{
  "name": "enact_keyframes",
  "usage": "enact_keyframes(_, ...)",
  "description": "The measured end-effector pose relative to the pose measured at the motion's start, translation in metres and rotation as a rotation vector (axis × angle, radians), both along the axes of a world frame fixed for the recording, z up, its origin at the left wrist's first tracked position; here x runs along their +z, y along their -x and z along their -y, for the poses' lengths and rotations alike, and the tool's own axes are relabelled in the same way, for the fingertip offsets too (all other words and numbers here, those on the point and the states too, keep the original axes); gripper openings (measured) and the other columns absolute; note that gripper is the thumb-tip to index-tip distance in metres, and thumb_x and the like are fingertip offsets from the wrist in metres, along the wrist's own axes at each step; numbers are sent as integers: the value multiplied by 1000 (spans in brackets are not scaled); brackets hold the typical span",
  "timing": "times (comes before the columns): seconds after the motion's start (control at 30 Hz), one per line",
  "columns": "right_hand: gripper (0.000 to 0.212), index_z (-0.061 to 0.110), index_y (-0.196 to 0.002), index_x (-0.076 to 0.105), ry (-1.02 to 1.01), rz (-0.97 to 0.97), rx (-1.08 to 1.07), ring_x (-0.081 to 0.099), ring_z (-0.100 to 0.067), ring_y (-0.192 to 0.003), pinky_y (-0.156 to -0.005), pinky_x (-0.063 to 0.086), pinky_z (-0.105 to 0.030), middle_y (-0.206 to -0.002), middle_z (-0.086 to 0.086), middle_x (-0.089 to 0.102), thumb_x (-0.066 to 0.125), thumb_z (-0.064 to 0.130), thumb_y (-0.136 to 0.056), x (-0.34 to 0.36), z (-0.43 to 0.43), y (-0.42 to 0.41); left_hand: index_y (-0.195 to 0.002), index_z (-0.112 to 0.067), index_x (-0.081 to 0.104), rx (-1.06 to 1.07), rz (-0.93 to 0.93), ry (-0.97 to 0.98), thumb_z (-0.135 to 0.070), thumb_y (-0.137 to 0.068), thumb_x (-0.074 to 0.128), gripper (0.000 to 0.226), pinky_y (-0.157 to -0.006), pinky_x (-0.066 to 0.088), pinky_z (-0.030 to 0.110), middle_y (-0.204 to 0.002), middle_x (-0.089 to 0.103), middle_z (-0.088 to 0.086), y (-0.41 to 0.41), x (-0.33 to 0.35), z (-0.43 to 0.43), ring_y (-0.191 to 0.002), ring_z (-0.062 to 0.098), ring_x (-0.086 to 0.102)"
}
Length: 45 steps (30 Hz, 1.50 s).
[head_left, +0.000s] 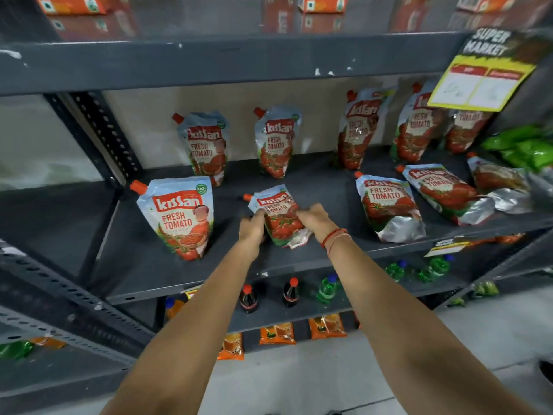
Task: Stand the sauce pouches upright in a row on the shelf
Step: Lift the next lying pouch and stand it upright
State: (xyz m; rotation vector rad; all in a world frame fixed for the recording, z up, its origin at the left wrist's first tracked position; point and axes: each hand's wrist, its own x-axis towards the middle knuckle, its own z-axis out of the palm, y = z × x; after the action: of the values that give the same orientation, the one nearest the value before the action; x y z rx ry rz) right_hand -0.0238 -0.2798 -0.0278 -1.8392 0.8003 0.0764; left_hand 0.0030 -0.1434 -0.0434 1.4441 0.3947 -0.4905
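A tomato sauce pouch [278, 215] with a red cap lies tilted back on the dark grey shelf [329, 256]. My left hand [253, 226] grips its left edge and my right hand [315, 218] grips its right edge. To the left a bigger-looking pouch [181, 217] stands upright near the front. Two pouches [206, 146] [276, 142] stand upright at the back, and several more [357, 128] stand at the back right. Two pouches [389, 208] [446, 191] lie flat on the right, silver bottoms toward me.
Another fallen pouch [496, 178] and green packets [523, 145] crowd the far right. A yellow price sign [481, 82] hangs from the shelf above. Cola bottles [248, 298] and green bottles [327, 289] stand on the shelf below. A perforated metal upright [101, 127] bounds the left.
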Motion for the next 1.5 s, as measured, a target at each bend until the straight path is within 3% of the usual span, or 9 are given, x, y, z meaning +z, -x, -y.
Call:
enact_keyframes(0.1,21,2,-87,65,-223,-1,26,69,-30,-85,-82,57,-41,-93,-16,70,76,15,-76,-3,1,2,-127,-8,50,-19,-111,84,-33,-88,55,47,-96,50,43,-123,62,15,-8,9,8,-106,31,62)
enact_keyframes(0.23,16,14,-83,65,-366,153,134,68,-10,-72,-60,53,-21,-85,1,71,78,10,-73,-2,0,15,-115,-8,58,-13,-19,88,-32,-86,61,38,-87,53,45,-109,67,13,-11,10,2,-93,30,67)
enact_keyframes(0.4,41,1,-109,53,-283,450,112,64,-16,-91,-64,52,-15,-103,-7,64,75,3,-75,16,-9,9,-91,-19,61,29,339,161,-28,-92,53,12,-61,51,21,-91,69,-2,-8,21,-9,-78,7,66)
enact_keyframes(0.6,40,11,-101,50,-104,587,158,66,-7,-87,-71,57,-21,-102,-4,67,78,10,-73,7,-9,11,-97,-19,57,-21,623,151,-20,-95,48,9,-66,52,12,-94,65,-7,2,19,-20,-80,-3,65)
enact_keyframes(0.9,40,13,-99,47,-82,535,217,65,-12,-93,-74,55,-18,-113,-12,67,78,13,-74,-20,-7,20,-108,-11,54,-196,728,-93,-30,-92,54,26,-74,51,12,-108,65,2,16,-9,-33,-104,18,63)
enact_keyframes(1.1,48,15,-108,56,23,583,136,59,-1,-89,-71,48,-8,-102,5,63,82,26,-69,-7,2,29,-109,-12,49,250,833,-233,-32,-90,56,29,-74,43,9,-105,53,4,50,-15,-20,-90,11,55)
enact_keyframes(1.2,36,17,-101,61,58,665,-9,62,-6,-86,-69,49,-7,-97,4,65,79,31,-72,8,26,35,-95,-21,49,204,958,-256,-29,-89,53,11,-70,41,7,-94,53,1,72,-12,9,-81,-2,53)
enact_keyframes(1.37,16,8,-94,64,252,697,-117,63,-18,-86,-74,53,-25,-93,-11,68,67,21,-84,30,88,47,-96,-9,59,-179,1041,-356,-18,-87,59,12,-73,44,15,-95,58,6,69,6,73,-79,8,56)
enact_keyframes(1.5,26,-4,-102,62,541,406,-120,61,-34,-102,-88,49,-39,-107,-22,67,60,17,-87,28,158,63,-106,-7,59,-242,842,-441,-20,-87,60,23,-85,49,34,-107,62,15,54,17,137,-92,23,62)
